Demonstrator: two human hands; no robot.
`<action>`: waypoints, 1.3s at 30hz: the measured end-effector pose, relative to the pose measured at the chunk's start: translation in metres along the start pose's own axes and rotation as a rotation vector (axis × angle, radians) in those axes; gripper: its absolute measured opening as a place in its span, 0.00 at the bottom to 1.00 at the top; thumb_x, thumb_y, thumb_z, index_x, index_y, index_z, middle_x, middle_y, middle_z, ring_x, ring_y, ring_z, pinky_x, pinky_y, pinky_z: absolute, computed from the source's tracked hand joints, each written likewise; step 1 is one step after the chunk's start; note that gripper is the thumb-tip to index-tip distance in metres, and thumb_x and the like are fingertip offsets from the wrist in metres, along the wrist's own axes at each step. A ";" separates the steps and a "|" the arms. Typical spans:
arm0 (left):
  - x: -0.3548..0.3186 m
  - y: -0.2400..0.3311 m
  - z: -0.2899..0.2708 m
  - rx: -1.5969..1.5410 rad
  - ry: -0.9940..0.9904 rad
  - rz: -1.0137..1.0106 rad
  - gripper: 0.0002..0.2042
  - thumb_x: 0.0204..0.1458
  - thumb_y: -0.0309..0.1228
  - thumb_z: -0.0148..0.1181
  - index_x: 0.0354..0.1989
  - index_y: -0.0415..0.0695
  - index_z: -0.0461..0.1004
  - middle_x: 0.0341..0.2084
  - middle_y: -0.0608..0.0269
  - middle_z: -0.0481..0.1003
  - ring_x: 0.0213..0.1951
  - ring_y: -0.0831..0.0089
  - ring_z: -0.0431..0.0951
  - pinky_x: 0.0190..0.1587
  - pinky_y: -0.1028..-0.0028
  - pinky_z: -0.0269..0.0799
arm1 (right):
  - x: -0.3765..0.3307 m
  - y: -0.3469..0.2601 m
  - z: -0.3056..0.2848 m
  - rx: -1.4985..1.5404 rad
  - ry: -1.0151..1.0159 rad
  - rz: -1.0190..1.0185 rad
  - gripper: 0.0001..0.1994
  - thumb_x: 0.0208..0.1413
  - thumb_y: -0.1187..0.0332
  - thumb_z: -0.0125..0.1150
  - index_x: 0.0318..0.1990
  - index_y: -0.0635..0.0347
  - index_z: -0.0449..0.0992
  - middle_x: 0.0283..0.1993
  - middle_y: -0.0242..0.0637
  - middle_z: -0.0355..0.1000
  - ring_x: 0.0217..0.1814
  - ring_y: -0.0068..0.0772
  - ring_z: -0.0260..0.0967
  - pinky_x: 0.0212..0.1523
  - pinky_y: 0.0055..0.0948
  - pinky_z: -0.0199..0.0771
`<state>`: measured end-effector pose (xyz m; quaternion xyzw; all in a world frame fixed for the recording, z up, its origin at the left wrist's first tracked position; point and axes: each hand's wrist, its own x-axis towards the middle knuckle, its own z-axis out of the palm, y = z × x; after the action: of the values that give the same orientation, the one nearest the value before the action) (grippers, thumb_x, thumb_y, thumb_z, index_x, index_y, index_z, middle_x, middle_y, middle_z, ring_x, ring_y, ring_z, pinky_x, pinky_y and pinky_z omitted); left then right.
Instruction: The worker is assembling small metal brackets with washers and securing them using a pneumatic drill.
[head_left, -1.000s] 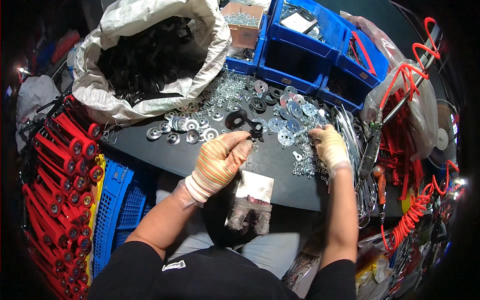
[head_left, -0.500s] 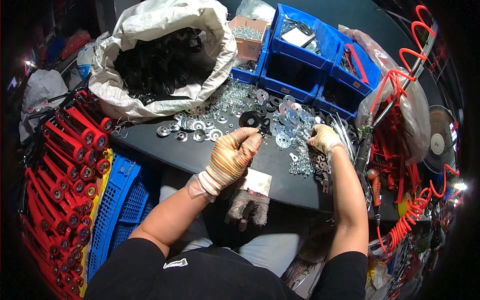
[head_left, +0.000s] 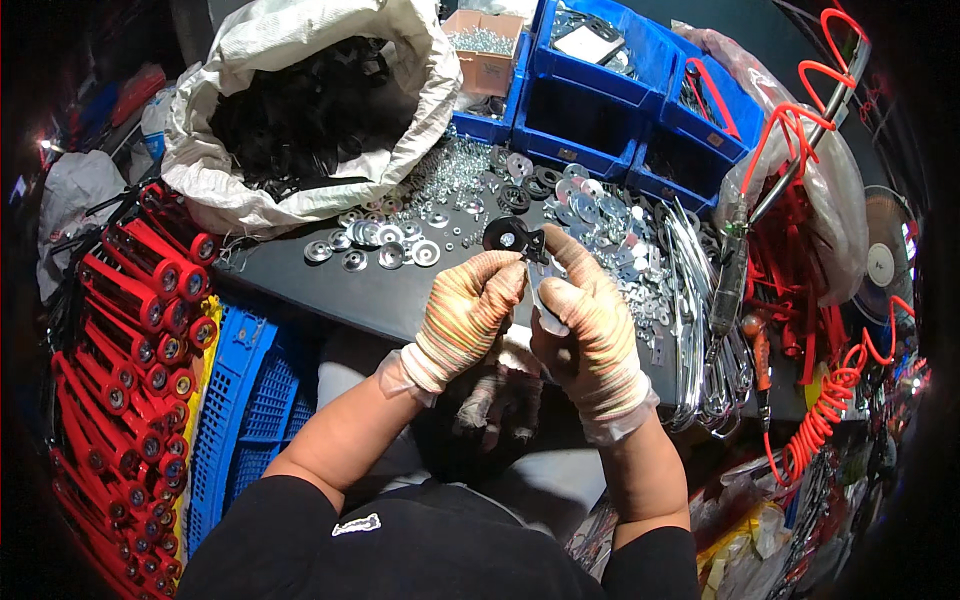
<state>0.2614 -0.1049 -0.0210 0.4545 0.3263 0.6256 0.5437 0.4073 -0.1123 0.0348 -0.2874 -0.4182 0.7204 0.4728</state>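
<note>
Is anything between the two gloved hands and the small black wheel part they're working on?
Nothing visible. The left hand and right hand meet at the black wheel part, fingertips on it, above the dark table.

Both hands are covered by knitted gloves: the left hand (head_left: 470,315) in cream striped with yellow, pink and green, the right hand (head_left: 590,325) in cream with faint pink stripes. A black wheel (head_left: 503,236) with a silver centre is seen at the fingers (head_left: 510,275). The bench (head_left: 330,290) is dark grey to black. Silver washers (head_left: 385,245) are scattered across its middle. At the far left corner a white woven sack (head_left: 300,110) is filled with black parts. Bright blue bins (head_left: 620,90) line the far edge. Red tubes (head_left: 130,300) with silver ends are stacked beyond the left edge, above a blue crate (head_left: 255,400). A red coiled hose (head_left: 830,400) is seen at the right edge.
</note>
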 end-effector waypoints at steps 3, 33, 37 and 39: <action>0.002 -0.005 -0.001 0.001 -0.042 -0.042 0.13 0.58 0.36 0.56 0.42 0.37 0.75 0.26 0.72 0.73 0.28 0.85 0.69 0.32 0.83 0.66 | 0.008 0.012 0.002 -0.069 0.056 -0.085 0.33 0.53 0.72 0.58 0.65 0.63 0.50 0.26 0.29 0.69 0.23 0.13 0.61 0.23 0.14 0.61; 0.010 0.028 -0.033 0.915 -0.125 0.512 0.26 0.41 0.31 0.59 0.52 0.40 0.65 0.34 0.45 0.74 0.39 0.50 0.74 0.44 0.61 0.70 | -0.092 -0.022 -0.058 -1.152 0.183 -0.125 0.20 0.47 0.80 0.54 0.50 0.61 0.74 0.30 0.38 0.73 0.29 0.29 0.69 0.32 0.26 0.70; -0.003 0.050 -0.020 1.072 -0.223 0.265 0.34 0.40 0.34 0.61 0.58 0.39 0.57 0.40 0.41 0.71 0.42 0.49 0.74 0.46 0.62 0.70 | -0.089 0.006 -0.053 -0.738 0.280 0.045 0.18 0.55 0.68 0.58 0.50 0.72 0.72 0.29 0.34 0.73 0.33 0.22 0.70 0.37 0.21 0.69; -0.005 0.049 -0.030 0.486 -0.169 0.464 0.32 0.45 0.34 0.60 0.58 0.37 0.57 0.39 0.51 0.73 0.40 0.60 0.76 0.44 0.66 0.73 | -0.077 0.001 -0.053 -0.708 0.200 0.094 0.17 0.55 0.68 0.58 0.49 0.71 0.73 0.29 0.34 0.73 0.33 0.22 0.70 0.36 0.21 0.70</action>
<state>0.2146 -0.1167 0.0112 0.6830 0.3075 0.5967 0.2881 0.4799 -0.1661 0.0095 -0.5211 -0.5796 0.5202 0.3491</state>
